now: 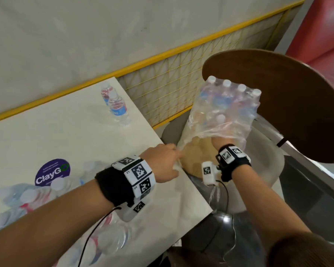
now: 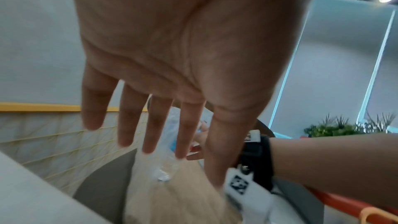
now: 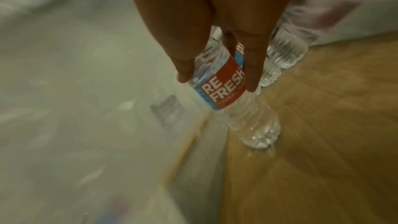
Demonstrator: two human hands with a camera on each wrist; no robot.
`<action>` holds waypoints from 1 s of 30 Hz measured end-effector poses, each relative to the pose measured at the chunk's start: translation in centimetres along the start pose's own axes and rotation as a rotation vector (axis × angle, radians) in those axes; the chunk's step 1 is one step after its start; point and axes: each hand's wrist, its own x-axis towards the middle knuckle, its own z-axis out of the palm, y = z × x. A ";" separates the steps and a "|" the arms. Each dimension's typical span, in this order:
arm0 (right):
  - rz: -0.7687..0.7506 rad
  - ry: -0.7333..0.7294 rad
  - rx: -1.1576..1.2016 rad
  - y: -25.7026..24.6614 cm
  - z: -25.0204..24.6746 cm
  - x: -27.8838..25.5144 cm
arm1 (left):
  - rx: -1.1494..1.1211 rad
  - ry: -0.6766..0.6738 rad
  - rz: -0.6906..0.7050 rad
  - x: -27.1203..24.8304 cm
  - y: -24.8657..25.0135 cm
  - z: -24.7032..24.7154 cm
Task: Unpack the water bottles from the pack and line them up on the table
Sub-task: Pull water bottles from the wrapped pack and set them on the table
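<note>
Risks, left to right. The loose bottles (image 1: 52,193) at the near-left of the table (image 1: 46,135) look blurred and possibly lying down; likely to roll if bumped by a forearm. Two standing bottles (image 1: 117,106) sit at the far right edge of the table, near the drop, so a swing of the pack could tip them off.

Left hand (image 1: 163,160): fingers (image 2: 150,125) straight and spread, holding nothing in the wrist view; in the head view they just touch the loose film at the pack's mouth. If that film isn't held back, it probably snags the bottle on the way out.

Pack (image 1: 226,110) sits on the wooden stool (image 3: 323,125), right of the table (torn open on the near side, several capped bottles remaining). It may topple as it empties.

Right hand (image 1: 223,140) is inside the film. Its fingers (image 3: 254,67) are curled round the bottle (image 3: 221,84) at the label, thumb on the left side, base hanging below the fingertips.
</note>
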 end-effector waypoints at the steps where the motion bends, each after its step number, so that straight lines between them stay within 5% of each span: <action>1: -0.018 0.066 0.126 0.6 0.4 -0.1 | 0.072 -0.080 -0.039 -1.0 -0.7 0.4; 4: -0.192 0.238 0.324 0.7 2.2 -2.1 | 0.257 -0.300 -0.136 -3.7 -2.4 0.9; 7: -0.316 0.117 0.319 2.7 3.9 -4.4 | 0.286 -0.388 -0.144 -5.4 -3.6 0.9; 20: -0.590 -0.230 0.174 -0.6 10.3 -17.1 | 0.041 -0.039 -0.047 -10.4 -7.4 3.4; 27: -0.568 -0.394 0.377 -5.5 14.6 -19.3 | -0.065 0.098 -0.163 -15.7 -11.6 4.3; 30: -0.435 -0.481 0.476 -5.4 16.1 -19.2 | -0.073 0.073 -0.272 -17.7 -13.4 5.5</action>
